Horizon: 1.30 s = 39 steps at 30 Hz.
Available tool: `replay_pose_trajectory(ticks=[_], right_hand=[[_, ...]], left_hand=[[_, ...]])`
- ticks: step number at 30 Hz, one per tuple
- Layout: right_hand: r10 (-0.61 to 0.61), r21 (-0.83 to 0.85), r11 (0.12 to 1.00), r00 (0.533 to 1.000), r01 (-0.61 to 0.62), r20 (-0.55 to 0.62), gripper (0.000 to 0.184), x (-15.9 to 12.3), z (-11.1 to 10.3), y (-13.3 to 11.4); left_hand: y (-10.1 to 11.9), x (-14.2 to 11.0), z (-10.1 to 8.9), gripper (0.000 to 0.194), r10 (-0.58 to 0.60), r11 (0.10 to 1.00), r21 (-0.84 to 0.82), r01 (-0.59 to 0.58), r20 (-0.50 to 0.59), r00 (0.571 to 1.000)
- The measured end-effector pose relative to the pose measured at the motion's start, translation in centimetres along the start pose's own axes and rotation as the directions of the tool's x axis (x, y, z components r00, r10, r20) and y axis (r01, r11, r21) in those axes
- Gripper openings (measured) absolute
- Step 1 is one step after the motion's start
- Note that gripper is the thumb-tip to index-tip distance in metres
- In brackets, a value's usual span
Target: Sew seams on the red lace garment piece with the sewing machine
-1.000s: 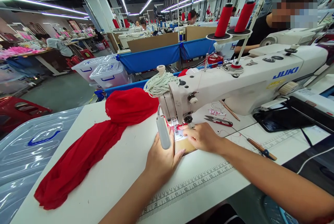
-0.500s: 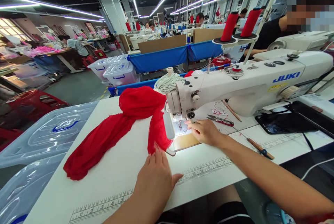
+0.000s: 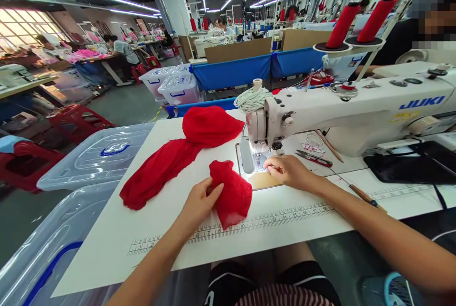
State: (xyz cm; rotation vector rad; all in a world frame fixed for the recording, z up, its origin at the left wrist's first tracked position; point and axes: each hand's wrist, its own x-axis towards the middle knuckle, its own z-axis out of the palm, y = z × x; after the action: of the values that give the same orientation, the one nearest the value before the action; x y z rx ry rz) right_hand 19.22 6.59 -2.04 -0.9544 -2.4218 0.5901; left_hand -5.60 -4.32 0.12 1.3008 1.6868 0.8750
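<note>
Since the frame half a second ago, the small red piece (image 3: 233, 194) has come away from beside the sewing machine's (image 3: 320, 111) needle end, drawn toward the person by the left hand (image 3: 197, 206), while the right hand (image 3: 290, 173) has stayed just below the machine's head. Now the piece is in front and to the left of that machine, over the ruler strip (image 3: 285, 218) on the worktop (image 3: 107, 263). Its edge is pinched in the left hand's grip, thumb on top; the right hand's fingers are curled beside the needle area, and whether they hold anything I cannot tell. A larger red cloth (image 3: 213, 128) lies left of the machine. With those right fingertips so near the needle, a press on the pedal might well cause a jab. Snips (image 3: 317, 157) lie under the machine's arm, blades toward the right hand, so a careless backward sweep could meet their points. Should a thread still tie the piece to the machine, a hard tug could pucker the thin fabric. Glare and a grey oblong fitting (image 3: 245, 156) obscure the needle spot; no such thread can be made out, nor whether the piece's lower edge touches the worktop. The machine's far end is cut off at the right.
</note>
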Motion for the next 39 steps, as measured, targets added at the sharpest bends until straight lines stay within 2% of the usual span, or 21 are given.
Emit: replay_pose_trajectory(ticks=[1,3,4,6,9,12,15,19,23,27,31,33,36,37,39], right_hand=[[0.058,0.149,0.986,0.99,-0.078,0.132,0.018,0.0,-0.5,-0.7],[0.105,0.398,0.876,0.913,-0.272,0.393,0.016,0.0,-1.1,-2.1],[0.111,0.47,0.804,0.868,-0.365,0.484,0.017,-0.1,-1.3,-2.7],[0.162,0.549,0.66,0.81,-0.514,0.564,0.022,-0.3,-1.2,-3.6],[0.34,0.637,0.472,0.793,-0.609,0.506,0.035,-0.7,-0.4,-4.4],[0.473,0.7,0.418,0.797,-0.578,0.376,0.046,-1.0,0.8,-4.4],[0.495,0.737,0.421,0.815,-0.529,0.303,0.047,-1.3,1.6,-4.2],[0.449,0.827,0.373,0.862,-0.421,0.236,0.033,-1.6,1.7,-3.9],[0.494,0.818,0.439,0.86,-0.373,0.127,0.025,-1.8,1.7,-3.4],[0.506,0.808,0.501,0.862,-0.309,0.015,0.021,-2.0,1.9,-2.9],[0.502,0.79,0.543,0.865,-0.286,-0.031,0.017,-1.9,2.0,-2.7],[0.494,0.776,0.565,0.868,-0.278,-0.048,0.015,-1.9,2.1,-2.6],[0.469,0.739,0.619,0.88,-0.266,-0.076,0.013,-2.0,2.1,-2.7],[0.464,0.704,0.66,0.879,-0.261,-0.109,0.011,-2.1,2.2,-2.7],[0.424,0.564,0.796,0.868,-0.22,-0.259,0.01,-2.4,2.4,-2.9]], left_hand=[[0.2,-0.1,0.6,0.035,-0.031,0.977,-0.212,0.038,0.036,0.999],[0.5,-0.4,1.7,0.038,-0.119,0.847,-0.507,0.157,0.108,0.987],[0.7,-0.5,2.2,0.037,-0.161,0.781,-0.59,0.206,0.129,0.978],[0.9,-0.5,3.2,0.026,-0.202,0.664,-0.705,0.248,0.151,0.968],[1.1,0.0,4.5,0.01,-0.179,0.507,-0.836,0.21,0.137,0.974],[1.6,0.6,5.3,0.015,-0.214,0.401,-0.893,0.203,0.124,0.969],[2.4,1.0,5.7,0.014,-0.257,0.393,-0.882,0.259,0.165,0.952],[3.2,1.7,5.9,0.011,-0.288,0.414,-0.869,0.272,0.159,0.944],[3.0,2.3,6.3,0.013,-0.298,0.41,-0.878,0.246,0.126,0.946],[2.5,2.6,6.7,0.016,-0.264,0.345,-0.916,0.204,0.114,0.958],[2.2,2.6,6.8,0.023,-0.258,0.306,-0.931,0.198,0.119,0.959],[2.2,2.6,6.8,0.02,-0.256,0.32,-0.925,0.202,0.121,0.959],[2.2,2.5,6.8,0.005,-0.215,0.398,-0.886,0.237,0.161,0.963],[2.2,2.4,6.9,0.008,-0.204,0.424,-0.871,0.248,0.175,0.963],[2.2,2.3,7.0,0.014,-0.192,0.457,-0.853,0.252,0.182,0.964]])
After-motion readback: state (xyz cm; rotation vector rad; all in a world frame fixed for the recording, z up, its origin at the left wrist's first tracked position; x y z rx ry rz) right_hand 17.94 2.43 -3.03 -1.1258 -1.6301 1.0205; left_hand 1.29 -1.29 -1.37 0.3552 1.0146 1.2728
